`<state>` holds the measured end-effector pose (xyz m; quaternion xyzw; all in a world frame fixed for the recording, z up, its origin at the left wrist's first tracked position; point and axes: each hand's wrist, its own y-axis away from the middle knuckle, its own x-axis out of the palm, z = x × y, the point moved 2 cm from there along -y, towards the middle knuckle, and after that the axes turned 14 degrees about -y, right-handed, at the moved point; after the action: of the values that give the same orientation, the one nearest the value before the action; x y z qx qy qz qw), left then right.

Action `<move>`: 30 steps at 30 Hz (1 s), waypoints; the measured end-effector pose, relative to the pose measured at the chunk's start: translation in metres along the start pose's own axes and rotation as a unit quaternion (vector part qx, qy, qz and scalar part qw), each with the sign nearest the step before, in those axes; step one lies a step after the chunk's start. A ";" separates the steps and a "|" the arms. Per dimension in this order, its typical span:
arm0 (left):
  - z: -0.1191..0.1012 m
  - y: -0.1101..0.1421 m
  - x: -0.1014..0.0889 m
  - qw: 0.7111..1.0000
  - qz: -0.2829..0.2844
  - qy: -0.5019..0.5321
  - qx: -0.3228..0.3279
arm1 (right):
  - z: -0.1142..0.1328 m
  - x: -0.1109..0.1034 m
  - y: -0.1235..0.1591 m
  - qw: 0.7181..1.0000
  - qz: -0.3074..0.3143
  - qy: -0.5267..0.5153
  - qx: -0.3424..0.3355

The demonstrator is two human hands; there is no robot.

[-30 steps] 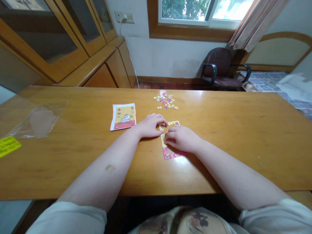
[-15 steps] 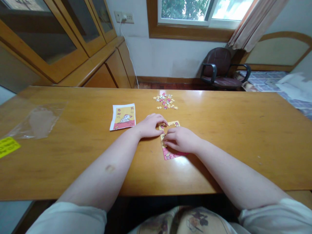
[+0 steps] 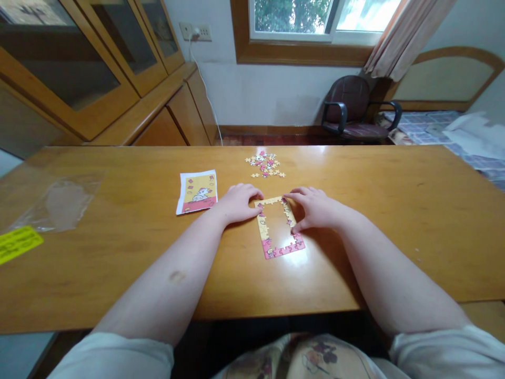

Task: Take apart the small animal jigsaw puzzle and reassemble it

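Note:
A small jigsaw border frame (image 3: 279,247), yellow above and pink below with its middle unfilled, lies on the wooden table (image 3: 355,179). My left hand (image 3: 238,202) rests against the frame's left top corner, fingers curled loosely on the table, holding nothing. My right hand (image 3: 315,208) lies open along the frame's right edge, forefinger at the top right corner and thumb on the right side. A pile of loose puzzle pieces (image 3: 265,164) sits just beyond the frame. A printed reference picture (image 3: 197,191) lies to the left of my left hand.
A clear plastic bag (image 3: 59,202) and a yellow label (image 3: 18,244) lie at the table's left end. Wooden cabinets (image 3: 118,68) line the left wall. A dark armchair (image 3: 353,108) stands beyond the table under a window, with a bed at the far right.
My right hand has moved off the middle of the frame to its right edge, uncovering the empty centre. The view shifted slightly. My left hand stayed at the left top corner.

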<state>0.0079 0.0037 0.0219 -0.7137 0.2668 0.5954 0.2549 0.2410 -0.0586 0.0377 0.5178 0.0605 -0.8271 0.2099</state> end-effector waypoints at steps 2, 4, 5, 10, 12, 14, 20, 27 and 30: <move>-0.002 0.001 -0.001 1.000 0.008 -0.006 0.006 | -0.001 0.004 0.002 1.000 0.019 0.012 0.022; -0.002 0.001 -0.001 1.000 0.013 -0.004 0.006 | 0.000 0.008 0.003 0.998 0.032 0.022 0.040; -0.002 0.001 -0.001 1.000 0.013 -0.004 0.005 | 0.001 0.009 0.003 0.998 0.035 0.024 0.043; -0.001 0.000 0.001 1.000 0.011 -0.004 0.000 | 0.004 0.010 0.003 0.999 0.021 0.028 0.034; -0.001 0.000 0.001 1.000 0.010 -0.003 -0.001 | 0.004 0.011 0.003 0.999 0.016 0.029 0.026; -0.002 0.000 0.000 1.000 0.010 -0.004 -0.002 | 0.004 0.012 0.004 0.999 0.012 0.029 0.016; -0.001 -0.001 0.000 1.000 0.011 -0.005 -0.002 | 0.010 0.014 0.005 0.999 0.013 0.035 0.013; 0.003 -0.002 0.005 1.000 0.000 -0.003 -0.008 | 0.013 0.011 0.005 0.999 0.027 0.032 0.014; 0.003 -0.002 0.005 1.000 -0.007 0.002 -0.010 | 0.009 0.009 0.004 0.999 0.027 0.025 0.018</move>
<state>0.0073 0.0067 0.0166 -0.7196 0.2559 0.5946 0.2511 0.2316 -0.0679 0.0348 0.5434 0.0366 -0.8090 0.2212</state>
